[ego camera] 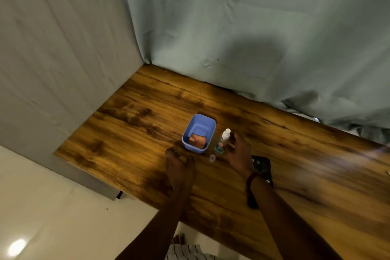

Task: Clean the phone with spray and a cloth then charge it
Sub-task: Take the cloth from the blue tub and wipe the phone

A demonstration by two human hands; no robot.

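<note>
I see the phone [262, 167] lying just behind my right hand [238, 154], which is open and empty beside the spray bottle [223, 141]. Its clear cap [212, 158] stands between my hands. Ahead of my loosely curled, seemingly empty left hand [179, 164], the blue tub [207, 125] holds an orange cloth [198, 139].

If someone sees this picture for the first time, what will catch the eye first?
Probably the blue tub mid-table with an orange cloth inside. Just right of it stands a small spray bottle, with the right hand open beside it; the left hand hovers in front of the tub.
</note>
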